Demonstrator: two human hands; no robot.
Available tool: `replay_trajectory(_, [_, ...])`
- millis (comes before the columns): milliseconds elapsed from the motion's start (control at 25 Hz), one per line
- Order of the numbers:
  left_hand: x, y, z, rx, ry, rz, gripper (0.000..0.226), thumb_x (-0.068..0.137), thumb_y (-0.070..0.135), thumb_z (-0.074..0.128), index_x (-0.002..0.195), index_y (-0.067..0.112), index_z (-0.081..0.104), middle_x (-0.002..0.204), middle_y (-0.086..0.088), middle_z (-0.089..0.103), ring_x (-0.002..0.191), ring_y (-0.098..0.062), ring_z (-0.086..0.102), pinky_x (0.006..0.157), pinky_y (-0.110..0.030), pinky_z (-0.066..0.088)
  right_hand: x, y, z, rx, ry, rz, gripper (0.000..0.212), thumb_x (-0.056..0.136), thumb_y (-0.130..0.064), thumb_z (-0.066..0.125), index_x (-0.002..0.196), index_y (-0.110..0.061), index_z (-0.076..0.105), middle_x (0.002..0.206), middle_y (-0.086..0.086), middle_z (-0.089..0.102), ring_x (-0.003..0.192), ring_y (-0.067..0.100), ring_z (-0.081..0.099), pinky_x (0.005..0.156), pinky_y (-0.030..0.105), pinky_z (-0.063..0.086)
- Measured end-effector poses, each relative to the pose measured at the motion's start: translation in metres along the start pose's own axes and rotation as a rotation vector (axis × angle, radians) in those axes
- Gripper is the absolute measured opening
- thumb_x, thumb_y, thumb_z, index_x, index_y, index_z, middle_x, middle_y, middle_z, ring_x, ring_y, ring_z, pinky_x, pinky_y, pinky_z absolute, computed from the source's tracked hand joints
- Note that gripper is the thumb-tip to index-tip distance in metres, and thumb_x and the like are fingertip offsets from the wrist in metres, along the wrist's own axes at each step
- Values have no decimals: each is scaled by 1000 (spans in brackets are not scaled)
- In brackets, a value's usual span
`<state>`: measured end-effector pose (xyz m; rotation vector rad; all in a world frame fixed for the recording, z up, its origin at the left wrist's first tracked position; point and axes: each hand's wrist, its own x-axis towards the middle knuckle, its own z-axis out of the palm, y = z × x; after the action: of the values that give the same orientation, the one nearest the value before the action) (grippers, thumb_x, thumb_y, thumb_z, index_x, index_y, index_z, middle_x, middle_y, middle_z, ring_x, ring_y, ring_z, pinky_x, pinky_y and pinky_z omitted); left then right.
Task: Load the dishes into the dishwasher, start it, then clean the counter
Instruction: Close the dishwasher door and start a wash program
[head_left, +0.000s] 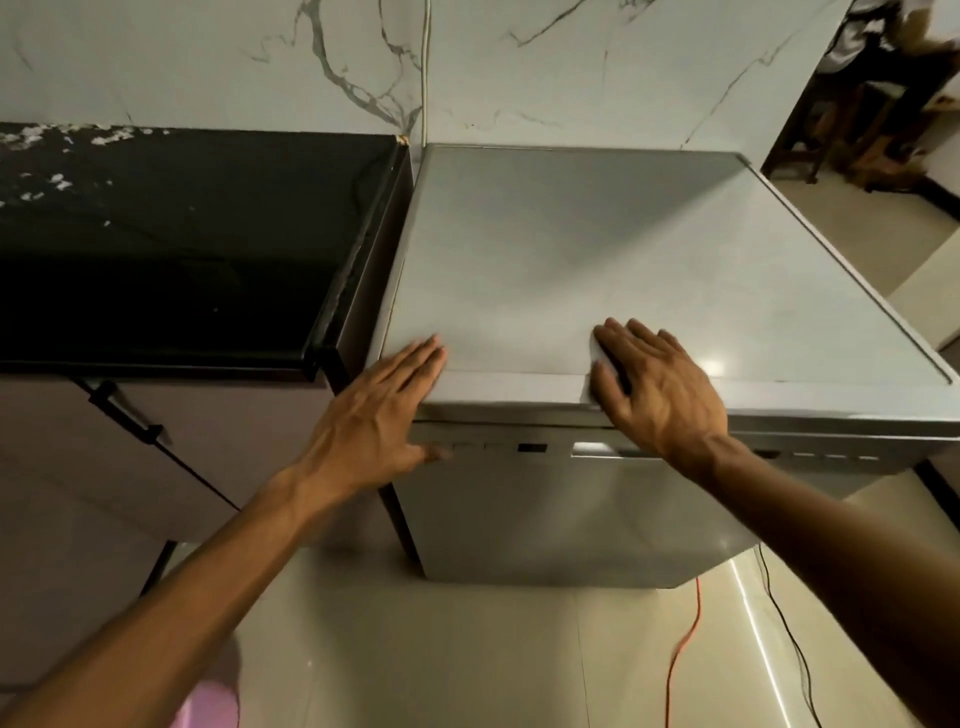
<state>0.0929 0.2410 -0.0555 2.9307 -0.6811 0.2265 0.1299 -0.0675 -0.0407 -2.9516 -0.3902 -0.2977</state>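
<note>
The silver dishwasher (571, 249) stands beside the counter with its door (545, 519) closed. My left hand (374, 415) lies flat over its front left corner, fingers on the top and thumb near the control strip (530, 448), holding nothing. My right hand (660, 389) rests on the front edge of the top. Under its fingers and thumb shows a pale flat piece (597, 358), seemingly a cloth, pressed against the surface. No dishes are in view.
The black counter (182, 249) with white specks at its back left adjoins the dishwasher on the left, above a cabinet door (182, 467) with a black handle. A red cable (685, 639) and a black cable (789, 639) run over the glossy floor. Wooden furniture (872, 119) stands far right.
</note>
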Motion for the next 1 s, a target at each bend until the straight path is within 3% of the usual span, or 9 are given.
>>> replay_trajectory(120, [-2, -5, 8, 20, 93, 42, 98, 79, 28, 73, 154, 15, 10, 160, 0, 7, 147, -12, 5, 117, -27, 1, 1, 1, 3, -17, 58, -42, 69, 92, -51, 18, 141, -14, 47, 147, 7, 48, 137, 27, 41, 114, 40, 30])
replay_trajectory(240, [-4, -3, 11, 38, 160, 23, 98, 74, 31, 77, 152, 12, 21, 159, -6, 22, 145, -20, 22, 116, -35, 13, -2, -5, -2, -29, 162, -70, 49, 94, -40, 32, 125, -10, 56, 119, 13, 63, 109, 31, 55, 88, 35, 40])
replay_trajectory(320, [-2, -2, 13, 47, 181, 16, 100, 71, 34, 79, 152, 11, 25, 157, -7, 26, 144, -21, 26, 116, -37, 18, -3, -7, -4, -43, 197, -80, 37, 97, -34, 37, 116, -9, 57, 102, 14, 63, 94, 30, 54, 73, 30, 30])
replay_trajectory(480, [-2, -4, 18, 91, 206, 23, 105, 66, 39, 83, 150, 10, 27, 156, -8, 31, 142, -22, 31, 116, -38, 24, -6, -5, -2, -27, 239, -100, 29, 99, -30, 41, 108, -9, 57, 94, 13, 60, 87, 28, 52, 66, 21, 15])
replay_trajectory(720, [-3, -5, 19, 106, 219, 34, 105, 66, 44, 83, 150, 10, 28, 155, -8, 32, 142, -23, 33, 116, -41, 28, -5, -4, -2, -10, 264, -112, 27, 98, -31, 40, 102, -10, 57, 88, 10, 57, 83, 28, 51, 63, 22, 14])
replay_trajectory(880, [1, 2, 24, 28, 316, -19, 92, 79, 70, 55, 148, 13, 34, 153, -5, 37, 140, -18, 34, 115, -39, 26, -3, 1, 6, -20, 292, -109, 31, 95, -37, 36, 95, -13, 55, 85, 8, 56, 82, 29, 53, 64, 28, 21])
replay_trajectory(1000, [1, 6, 27, 16, 370, -60, 89, 83, 76, 41, 145, 13, 40, 149, -5, 42, 138, -19, 39, 113, -38, 30, 0, 4, 12, -15, 308, -88, 34, 91, -42, 32, 91, -16, 53, 82, 7, 56, 81, 31, 54, 62, 30, 25])
